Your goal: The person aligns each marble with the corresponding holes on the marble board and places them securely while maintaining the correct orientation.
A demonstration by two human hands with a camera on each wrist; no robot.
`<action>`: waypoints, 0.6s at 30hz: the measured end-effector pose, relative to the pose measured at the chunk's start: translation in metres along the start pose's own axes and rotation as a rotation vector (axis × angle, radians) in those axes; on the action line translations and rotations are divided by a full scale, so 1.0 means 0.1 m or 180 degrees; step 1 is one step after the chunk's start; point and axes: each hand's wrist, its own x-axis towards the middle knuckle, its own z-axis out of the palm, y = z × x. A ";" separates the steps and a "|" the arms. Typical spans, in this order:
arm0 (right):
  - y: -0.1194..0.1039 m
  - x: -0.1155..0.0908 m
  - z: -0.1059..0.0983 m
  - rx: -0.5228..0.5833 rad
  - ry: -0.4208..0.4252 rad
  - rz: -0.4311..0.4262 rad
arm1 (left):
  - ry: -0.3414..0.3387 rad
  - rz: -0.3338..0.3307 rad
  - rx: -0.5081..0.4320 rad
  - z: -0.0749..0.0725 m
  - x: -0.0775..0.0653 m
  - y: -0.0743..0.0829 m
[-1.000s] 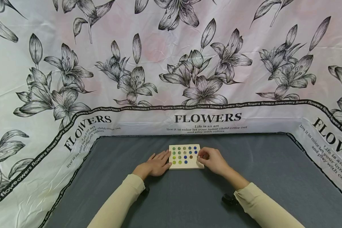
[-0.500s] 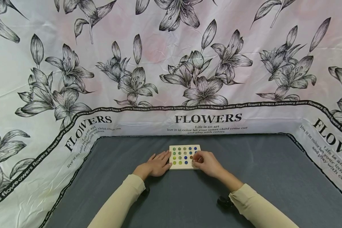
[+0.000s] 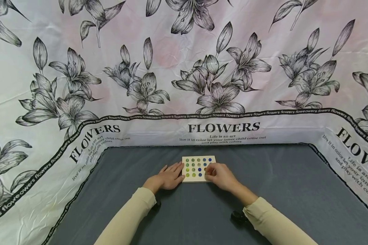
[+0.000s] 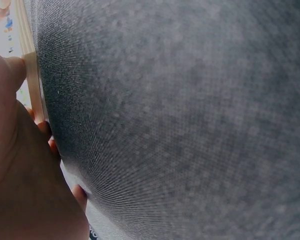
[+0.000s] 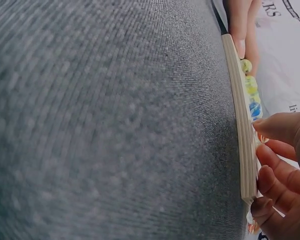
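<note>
A pale wooden board (image 3: 192, 179) with rows of glass marbles lies on the grey table. My left hand (image 3: 170, 176) rests at its left side, fingers spread and touching the edge; in the left wrist view the thumb (image 4: 15, 72) lies against the board's side. Over the front right part, my right hand (image 3: 223, 176) pinches an orange-and-white striped marble (image 5: 262, 138) between thumb and forefinger, low at the board's surface. Beside it in the front row sits a blue marble (image 5: 255, 109). The hand hides the right end of the nearer rows.
Grey cloth (image 3: 184, 214) covers the table around the board. Behind it hangs a white and pink curtain (image 3: 159, 92) printed with flowers and lettering. A black wrist device (image 3: 239, 216) shows under the right sleeve.
My right hand has moved left from the board's right edge to the front row, with the marble in its fingertips. The left hand and the board have stayed in place.
</note>
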 end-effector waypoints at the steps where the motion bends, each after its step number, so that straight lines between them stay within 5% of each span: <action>1: 0.00 0.00 0.00 -0.0011 -0.0006 -0.0005 | -0.0004 0.0002 0.0002 -0.01 -0.01 0.01; 18: 0.05 -0.13 -0.24 0.0065 -0.0078 -0.0228 | 0.0040 0.0010 0.0032 0.00 -0.04 0.02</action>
